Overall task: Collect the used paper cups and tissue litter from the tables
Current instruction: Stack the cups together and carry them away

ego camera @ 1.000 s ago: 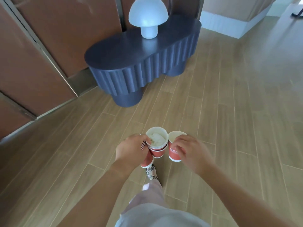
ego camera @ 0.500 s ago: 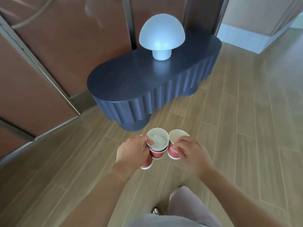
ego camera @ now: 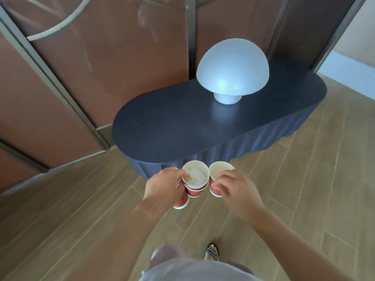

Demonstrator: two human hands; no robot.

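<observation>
1. Holding a nested stack of red paper cups with white rims (ego camera: 195, 186) in my left hand (ego camera: 164, 186), I have my fingers wrapped around its side, clamped on it.
2. The top cup of that stack stands mouth up, and crumpled white tissue (ego camera: 196, 176) lies inside it.
3. Another red paper cup (ego camera: 181, 202) shows below my left hand, its base pointing down and toward me; it is pressed against my palm, though I cannot tell exactly how my fingers pinch it.
4. My right hand (ego camera: 237, 190) grips a single red paper cup with a pale inside (ego camera: 218, 180), fingers closed on its wall.
5. That single cup sits just beside the stack, and their rims are close to touching.
6. Both hands hover above the wood-plank floor (ego camera: 304, 199), at the near edge of a dark navy oval side table with a fluted skirt (ego camera: 182, 126).
7. A white mushroom-shaped lamp (ego camera: 232, 69) stands on the table top, toward its far right end.
8. Behind the table are brown wall panels with metal frames (ego camera: 101, 57).
9. Lower down, I see my pale skirt and one foot in a patterned sandal (ego camera: 212, 252) on the floor.
</observation>
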